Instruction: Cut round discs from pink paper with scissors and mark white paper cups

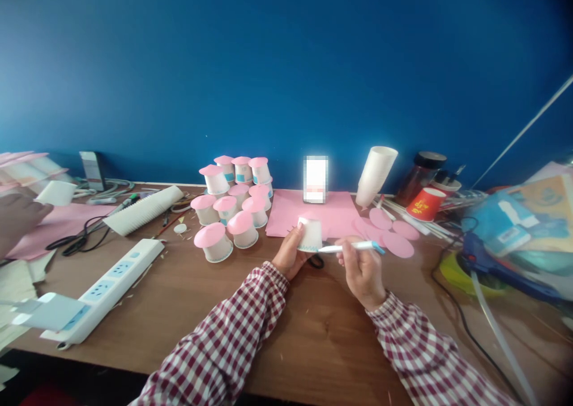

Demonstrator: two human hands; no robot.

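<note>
- At the middle of the table (313,322), the left hand (290,254) reaches forward, thumb and fingers gripping a white paper cup (310,233) just above the wood.
- From the other side, the right hand (360,274) is angled inward, fingers pinched around a white marker (331,249) with a blue end; its tip points at the cup's lower edge, beside a blue zigzag line.
- Both forearms wear checked maroon-and-white sleeves (224,334).
- Gold characters mark a red cup (426,204) on the right, too small to read surely; the phone (316,179) has a blurred-out screen.
- Brown wood meets a plain blue wall (286,65). Pink-topped cups (210,242) cluster left of a pink sheet (277,215); pink discs (398,243) lie right. Another person's hand (22,215) shows far left.
</note>
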